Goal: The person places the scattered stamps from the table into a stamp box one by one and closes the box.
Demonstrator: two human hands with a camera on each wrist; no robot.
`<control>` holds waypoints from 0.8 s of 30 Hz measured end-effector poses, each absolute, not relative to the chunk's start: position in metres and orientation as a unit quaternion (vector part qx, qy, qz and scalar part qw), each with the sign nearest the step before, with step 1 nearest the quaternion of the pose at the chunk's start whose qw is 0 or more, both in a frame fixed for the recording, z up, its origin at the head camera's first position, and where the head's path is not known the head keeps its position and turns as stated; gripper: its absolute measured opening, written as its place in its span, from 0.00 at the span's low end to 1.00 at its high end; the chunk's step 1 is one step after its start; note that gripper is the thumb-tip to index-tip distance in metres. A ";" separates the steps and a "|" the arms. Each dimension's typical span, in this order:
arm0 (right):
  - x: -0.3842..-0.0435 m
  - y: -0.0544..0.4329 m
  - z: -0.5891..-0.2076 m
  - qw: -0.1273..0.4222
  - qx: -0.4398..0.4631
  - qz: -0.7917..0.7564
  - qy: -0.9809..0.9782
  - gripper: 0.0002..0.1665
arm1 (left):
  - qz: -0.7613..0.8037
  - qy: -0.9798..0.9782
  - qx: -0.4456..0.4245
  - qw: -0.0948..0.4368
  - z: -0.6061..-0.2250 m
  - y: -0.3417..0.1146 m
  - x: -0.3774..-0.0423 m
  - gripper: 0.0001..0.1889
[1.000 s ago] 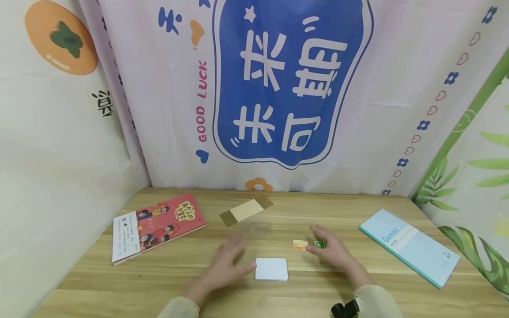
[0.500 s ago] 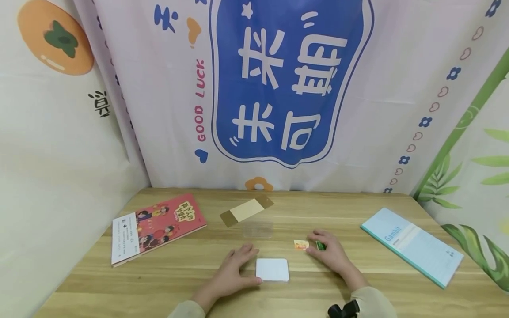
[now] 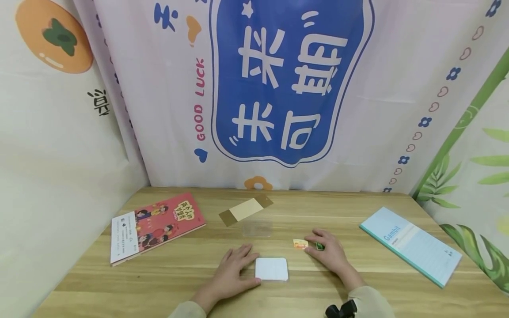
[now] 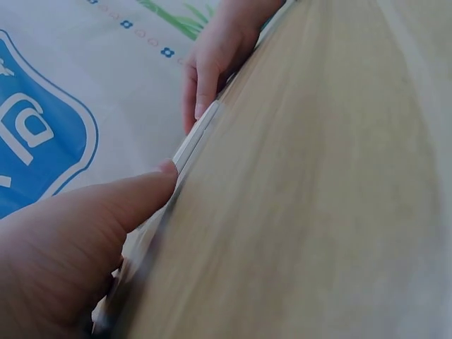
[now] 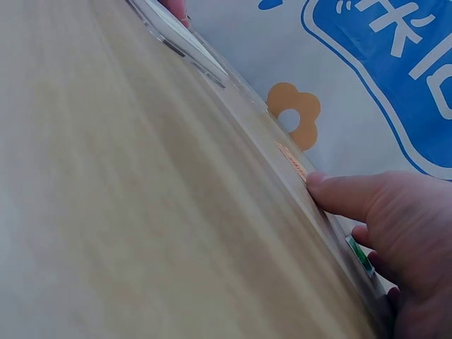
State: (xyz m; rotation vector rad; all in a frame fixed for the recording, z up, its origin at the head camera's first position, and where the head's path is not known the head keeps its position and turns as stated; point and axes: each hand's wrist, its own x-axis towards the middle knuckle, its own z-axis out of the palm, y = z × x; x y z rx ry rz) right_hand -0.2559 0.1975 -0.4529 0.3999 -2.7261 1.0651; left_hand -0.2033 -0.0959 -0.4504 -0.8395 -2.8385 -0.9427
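In the head view my left hand (image 3: 232, 274) rests on the table, fingers spread, at the left side of a white rounded-corner stack of cards (image 3: 271, 269). Its thumb touches the lower left corner, and the index fingertip is near the upper left. From the left wrist the white stack (image 4: 194, 138) shows edge-on beyond the thumb. My right hand (image 3: 329, 251) rests low over a small green picture piece (image 3: 320, 246), partly hidden by the hand. The right thumb tip is right at the edge of a small orange-and-yellow picture piece (image 3: 300, 244); both pieces lie flat.
Behind the cards lie a clear plastic piece (image 3: 256, 229) and an unfolded tan-and-brown cardboard strip (image 3: 246, 210). A red-and-white book (image 3: 159, 227) lies at the left, a light blue Gambit notebook (image 3: 411, 246) at the right. A printed cloth (image 3: 179, 168) hangs along the table's back edge.
My left hand has come down and slightly right to rest beside the white cards. The right hand has settled a little lower over the green piece, covering more of it.
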 end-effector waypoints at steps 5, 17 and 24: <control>-0.255 0.198 -0.453 0.095 0.133 0.355 -0.920 0.18 | -0.288 -0.918 -0.272 0.024 -0.452 -0.095 -0.203 0.35; -0.255 0.196 -0.452 0.101 0.133 0.353 -0.921 0.15 | -0.281 -0.921 -0.269 0.032 -0.453 -0.096 -0.203 0.34; -0.255 0.194 -0.452 0.100 0.139 0.328 -0.929 0.20 | -0.278 -0.921 -0.270 0.032 -0.453 -0.096 -0.203 0.34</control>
